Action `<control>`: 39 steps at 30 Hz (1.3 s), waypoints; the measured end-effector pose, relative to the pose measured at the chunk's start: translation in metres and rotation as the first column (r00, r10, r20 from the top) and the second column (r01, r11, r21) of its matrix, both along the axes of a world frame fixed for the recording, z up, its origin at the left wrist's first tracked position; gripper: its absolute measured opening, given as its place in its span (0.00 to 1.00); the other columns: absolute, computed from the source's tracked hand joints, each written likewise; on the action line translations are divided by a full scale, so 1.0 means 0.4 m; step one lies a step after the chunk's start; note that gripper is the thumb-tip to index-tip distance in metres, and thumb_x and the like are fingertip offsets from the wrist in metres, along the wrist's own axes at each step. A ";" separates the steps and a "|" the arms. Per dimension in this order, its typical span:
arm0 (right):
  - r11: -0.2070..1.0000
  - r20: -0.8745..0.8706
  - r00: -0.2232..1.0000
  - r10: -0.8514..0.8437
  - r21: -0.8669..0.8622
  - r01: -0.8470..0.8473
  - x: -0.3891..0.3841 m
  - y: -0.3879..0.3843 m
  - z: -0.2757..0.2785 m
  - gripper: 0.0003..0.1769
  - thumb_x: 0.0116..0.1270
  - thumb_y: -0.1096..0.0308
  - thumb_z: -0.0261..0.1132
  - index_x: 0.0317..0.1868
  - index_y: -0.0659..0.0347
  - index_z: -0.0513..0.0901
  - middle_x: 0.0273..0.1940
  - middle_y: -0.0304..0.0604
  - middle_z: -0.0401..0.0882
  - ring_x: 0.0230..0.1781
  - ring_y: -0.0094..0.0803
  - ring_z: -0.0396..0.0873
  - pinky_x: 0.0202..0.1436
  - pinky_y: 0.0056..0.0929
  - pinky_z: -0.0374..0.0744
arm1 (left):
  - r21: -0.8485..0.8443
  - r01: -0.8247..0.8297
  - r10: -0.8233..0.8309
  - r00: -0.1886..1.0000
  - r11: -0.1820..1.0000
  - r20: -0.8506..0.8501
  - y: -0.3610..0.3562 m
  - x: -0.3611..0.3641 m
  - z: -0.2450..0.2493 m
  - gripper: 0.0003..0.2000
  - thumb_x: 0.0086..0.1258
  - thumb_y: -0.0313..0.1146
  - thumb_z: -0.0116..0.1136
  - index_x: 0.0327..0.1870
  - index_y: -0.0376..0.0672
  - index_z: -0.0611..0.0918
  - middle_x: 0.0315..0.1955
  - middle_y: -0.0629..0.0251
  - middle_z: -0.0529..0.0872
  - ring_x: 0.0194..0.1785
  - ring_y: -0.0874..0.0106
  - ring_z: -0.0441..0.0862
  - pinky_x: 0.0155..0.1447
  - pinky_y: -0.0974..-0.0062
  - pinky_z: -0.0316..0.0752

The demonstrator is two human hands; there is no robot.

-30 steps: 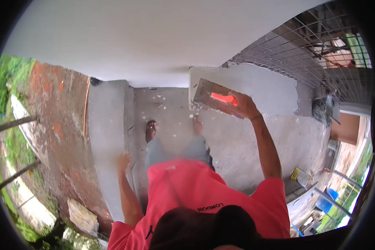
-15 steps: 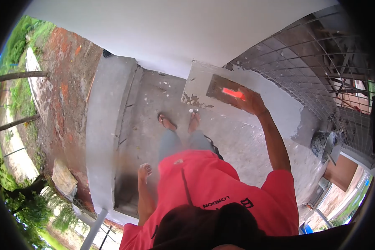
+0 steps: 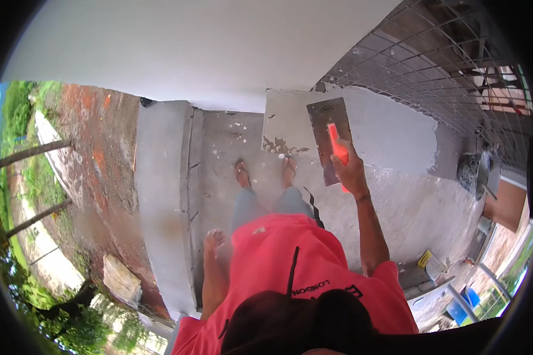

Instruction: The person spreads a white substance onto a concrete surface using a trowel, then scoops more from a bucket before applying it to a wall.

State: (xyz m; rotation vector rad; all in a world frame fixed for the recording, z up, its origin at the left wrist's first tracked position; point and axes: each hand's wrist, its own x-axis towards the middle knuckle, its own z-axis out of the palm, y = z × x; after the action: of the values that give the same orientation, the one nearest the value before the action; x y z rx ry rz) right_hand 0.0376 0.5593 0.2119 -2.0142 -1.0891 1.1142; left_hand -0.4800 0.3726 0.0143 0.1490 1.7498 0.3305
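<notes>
My right hand (image 3: pixel 350 168) is wrapped round the red handle of a flat rectangular trowel (image 3: pixel 321 128). The trowel stands nearly lengthwise over the smooth pale plastered surface (image 3: pixel 391 127), its far end near the white wall. Whether the blade touches the plaster I cannot tell. At the left of my body hangs my left hand (image 3: pixel 215 238), away from any tool; its fingers are pale and blurred.
A white wall (image 3: pixel 189 47) spans the top. Wire mesh (image 3: pixel 420 65) and a bucket-like container (image 3: pixel 472 171) are at the right. At the left runs a concrete ledge (image 3: pixel 163 195), with bare soil (image 3: pixel 100 177) beyond. My feet (image 3: pixel 243 173) stand on the grey floor.
The trowel in my right hand has turned from a slanted crosswise position to nearly lengthwise. My right forearm has swung left and toward my body. The view has shifted, showing more of the right side.
</notes>
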 end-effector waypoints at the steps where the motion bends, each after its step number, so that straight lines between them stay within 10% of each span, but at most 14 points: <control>1: 0.999 0.028 0.999 -0.030 -0.013 0.031 -0.028 -0.002 -0.010 0.21 0.65 0.65 0.62 0.57 0.61 0.73 0.47 0.53 0.83 0.43 0.42 0.83 0.45 0.35 0.80 | 0.038 0.072 -0.071 0.997 0.997 -0.018 0.041 -0.028 0.001 0.16 0.75 0.46 0.47 0.54 0.45 0.76 0.43 0.64 0.83 0.42 0.70 0.81 0.46 0.68 0.78; 8: 0.943 0.067 0.948 -0.310 -0.104 0.316 -0.184 -0.003 -0.015 0.19 0.68 0.60 0.58 0.53 0.62 0.73 0.46 0.59 0.82 0.48 0.56 0.81 0.49 0.42 0.78 | 0.218 0.264 -0.256 0.965 0.940 -0.063 0.296 -0.182 0.007 0.15 0.76 0.44 0.46 0.53 0.44 0.76 0.44 0.62 0.83 0.41 0.70 0.81 0.44 0.70 0.77; 11: 0.967 0.217 0.943 -0.254 0.047 0.249 -0.186 0.017 -0.103 0.20 0.68 0.58 0.59 0.54 0.62 0.74 0.42 0.51 0.82 0.27 0.36 0.83 0.26 0.33 0.81 | 0.266 0.288 -0.281 0.958 0.920 -0.062 0.354 -0.210 0.008 0.14 0.76 0.43 0.45 0.51 0.43 0.77 0.42 0.62 0.84 0.39 0.71 0.82 0.41 0.72 0.78; 23: 0.983 0.311 0.933 -0.180 0.036 0.178 -0.200 0.161 -0.137 0.21 0.67 0.58 0.59 0.53 0.64 0.74 0.45 0.52 0.83 0.30 0.41 0.84 0.30 0.37 0.83 | 0.055 0.377 -0.378 0.926 0.924 0.000 0.285 -0.378 -0.034 0.21 0.75 0.47 0.47 0.57 0.40 0.76 0.51 0.56 0.82 0.47 0.64 0.82 0.49 0.66 0.78; 26: 0.972 0.257 0.939 -0.228 0.009 0.234 -0.204 0.176 -0.130 0.19 0.65 0.56 0.60 0.51 0.61 0.76 0.45 0.60 0.82 0.49 0.58 0.79 0.53 0.46 0.77 | 0.043 0.355 -0.356 0.934 0.934 0.011 0.261 -0.391 -0.051 0.20 0.75 0.46 0.47 0.57 0.40 0.76 0.50 0.56 0.82 0.46 0.64 0.82 0.48 0.65 0.79; 32: 0.987 0.328 0.932 -0.154 -0.003 0.164 -0.200 0.135 -0.171 0.20 0.67 0.58 0.58 0.52 0.64 0.75 0.43 0.54 0.83 0.34 0.44 0.85 0.33 0.39 0.82 | 0.061 0.363 -0.365 0.930 0.930 0.038 0.269 -0.373 -0.052 0.20 0.75 0.47 0.47 0.57 0.41 0.76 0.51 0.57 0.82 0.48 0.64 0.82 0.49 0.67 0.78; 39: 0.971 0.401 0.916 0.017 -0.224 0.080 -0.302 -0.109 -0.061 0.18 0.67 0.59 0.58 0.52 0.60 0.72 0.43 0.63 0.81 0.47 0.62 0.78 0.48 0.51 0.76 | 0.138 0.407 -0.418 0.907 0.903 0.059 0.326 -0.366 -0.075 0.20 0.76 0.48 0.46 0.55 0.41 0.77 0.49 0.58 0.82 0.48 0.64 0.82 0.51 0.66 0.78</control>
State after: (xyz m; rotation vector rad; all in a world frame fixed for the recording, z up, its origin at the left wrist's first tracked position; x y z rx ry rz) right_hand -0.0834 0.5158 0.1875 -2.5202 -1.1558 0.8644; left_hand -0.6264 0.5030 -0.0157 0.5794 1.5635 0.1297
